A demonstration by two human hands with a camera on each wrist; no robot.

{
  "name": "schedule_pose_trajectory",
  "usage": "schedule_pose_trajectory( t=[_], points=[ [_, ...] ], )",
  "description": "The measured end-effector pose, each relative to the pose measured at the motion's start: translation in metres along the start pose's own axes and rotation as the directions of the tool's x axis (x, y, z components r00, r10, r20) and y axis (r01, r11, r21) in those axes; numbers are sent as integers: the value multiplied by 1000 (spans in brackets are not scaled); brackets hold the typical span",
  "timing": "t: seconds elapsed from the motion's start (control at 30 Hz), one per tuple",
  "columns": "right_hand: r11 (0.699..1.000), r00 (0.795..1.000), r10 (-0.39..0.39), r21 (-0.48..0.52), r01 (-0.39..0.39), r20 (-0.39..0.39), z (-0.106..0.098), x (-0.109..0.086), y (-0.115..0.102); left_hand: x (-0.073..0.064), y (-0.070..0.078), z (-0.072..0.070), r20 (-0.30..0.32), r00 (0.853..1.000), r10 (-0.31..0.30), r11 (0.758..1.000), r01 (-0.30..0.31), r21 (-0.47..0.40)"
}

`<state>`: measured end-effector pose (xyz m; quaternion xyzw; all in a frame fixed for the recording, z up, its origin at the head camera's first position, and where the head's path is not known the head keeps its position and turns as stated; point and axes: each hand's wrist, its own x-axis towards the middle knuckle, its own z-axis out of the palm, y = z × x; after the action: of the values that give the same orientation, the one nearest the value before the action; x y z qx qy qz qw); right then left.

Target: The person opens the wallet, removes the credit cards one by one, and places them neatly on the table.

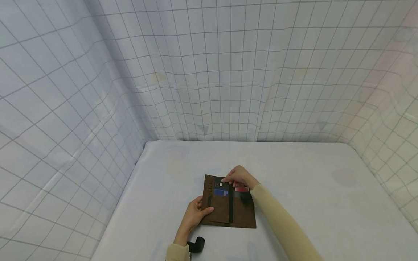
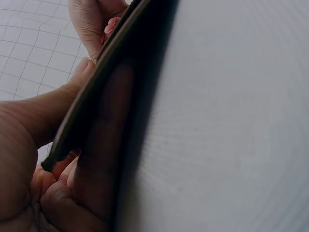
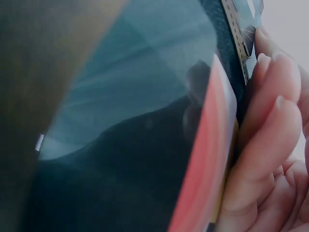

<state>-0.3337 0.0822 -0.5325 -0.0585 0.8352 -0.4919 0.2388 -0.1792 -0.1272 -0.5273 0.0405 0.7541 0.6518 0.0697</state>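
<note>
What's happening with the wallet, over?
Left hand gripping left edge of wallet. Right hand at dark card near the top. Wallet open, cards inside. Nothing seen blocking either hand. Over.

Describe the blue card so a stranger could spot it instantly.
At the white table, find the open brown wallet. Look left of its black strip, just below the dark card. There sits the blue card, its colour unlike that dark neighbour or the red card across the strip.

Place: curtained-off workspace, wider setting unclear | grid-patterned cloth walls (image 1: pixel 209 76) | white-covered table (image 1: pixel 300 177)
</note>
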Motion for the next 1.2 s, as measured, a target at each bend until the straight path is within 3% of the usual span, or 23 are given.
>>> schedule_pose_trajectory(
  t=[0.4,0.57,0.83,0.97,1.2],
  points=[
    [997,997,-43,54,46,-60,8,-1,1,0,3,0,-6,1000,0,999,0,40],
    [999,998,-3,52,6,-62,7,-1,0,-2,5,1,-9,1000,-8,998,8,60],
    [991,996,44,132,-34,-75,9,-1,-1,-2,3,0,-13,1000,1,998,0,63],
    [985,994,57,170,-41,-90,9,-1,-1,-2,5,1,-12,1000,11,999,-10,49],
    [988,994,47,149,-32,-98,10,-1,0,-3,5,1,-19,1000,-3,999,4,50]
  ],
)
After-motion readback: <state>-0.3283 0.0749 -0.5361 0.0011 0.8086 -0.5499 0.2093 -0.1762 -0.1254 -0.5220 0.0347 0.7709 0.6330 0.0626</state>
